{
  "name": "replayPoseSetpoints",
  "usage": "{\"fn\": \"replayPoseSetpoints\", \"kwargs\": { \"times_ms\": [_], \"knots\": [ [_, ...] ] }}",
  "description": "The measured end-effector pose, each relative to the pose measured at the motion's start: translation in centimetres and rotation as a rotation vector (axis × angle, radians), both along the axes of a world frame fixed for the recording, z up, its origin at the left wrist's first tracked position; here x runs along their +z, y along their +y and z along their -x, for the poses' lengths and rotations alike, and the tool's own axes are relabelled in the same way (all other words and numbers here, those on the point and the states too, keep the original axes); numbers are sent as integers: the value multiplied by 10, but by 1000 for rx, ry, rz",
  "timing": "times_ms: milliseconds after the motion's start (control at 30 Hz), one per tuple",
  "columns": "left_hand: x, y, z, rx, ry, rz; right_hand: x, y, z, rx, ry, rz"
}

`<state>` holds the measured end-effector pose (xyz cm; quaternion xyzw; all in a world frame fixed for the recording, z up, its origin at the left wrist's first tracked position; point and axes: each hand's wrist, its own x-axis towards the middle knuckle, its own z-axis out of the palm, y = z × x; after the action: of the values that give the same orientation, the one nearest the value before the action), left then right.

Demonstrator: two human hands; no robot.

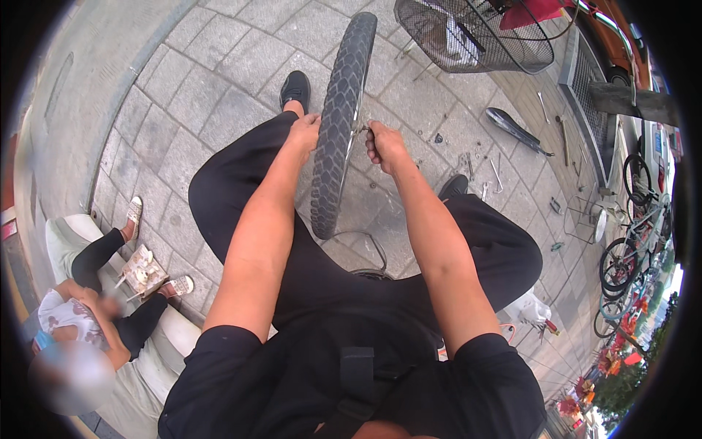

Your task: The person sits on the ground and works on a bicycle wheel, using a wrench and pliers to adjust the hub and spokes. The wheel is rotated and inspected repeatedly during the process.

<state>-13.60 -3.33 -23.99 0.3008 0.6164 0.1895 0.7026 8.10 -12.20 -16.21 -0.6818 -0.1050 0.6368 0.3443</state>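
A bicycle wheel (341, 124) with a black knobby tyre stands upright between my knees, seen almost edge-on. My left hand (306, 133) is closed at the wheel's left side, its fingertips hidden by the tyre. On the other side my right hand (385, 146) has its fingers curled, with thumb and forefinger pinching the end of the axle (364, 129) at the hub. Whether a small nut is also in that pinch is too small to tell.
Wrenches (497, 174), small parts and a black mudguard (518, 132) lie on the paving to the right. A wire basket (475, 44) stands ahead, a metal tray (591, 102) beyond it. At left, a person (77, 314) sits on a ledge. Parked bicycles (621, 256) line the far right.
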Motion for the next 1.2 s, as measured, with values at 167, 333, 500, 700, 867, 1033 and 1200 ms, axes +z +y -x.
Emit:
{"fn": "replayPoseSetpoints", "kwargs": {
  "times_ms": [167, 333, 500, 700, 867, 1033, 1200],
  "knots": [
    [-14, 3, 11, -12, -16, 6, 12, -2, 9, -15, -34, -40],
    [91, -10, -14, 21, 63, 51, -7, -4, 2, -35, -70, -138],
    [76, -11, -9, 120, -131, -39, 6, 9, 9, -22, -35, 116],
    [-25, -1, 19, 88, -313, -57, 18, 1, 4, -57, -21, -52],
    [-15, -1, 10, 27, -255, -71, 6, 4, -4, 112, -91, -24],
    [7, -4, 7, 19, -246, -83, 18, 6, 0, 81, -84, 63],
    [14, -1, 7, 22, -221, -85, 12, -2, 0, 17, 42, -89]
  ]
}}
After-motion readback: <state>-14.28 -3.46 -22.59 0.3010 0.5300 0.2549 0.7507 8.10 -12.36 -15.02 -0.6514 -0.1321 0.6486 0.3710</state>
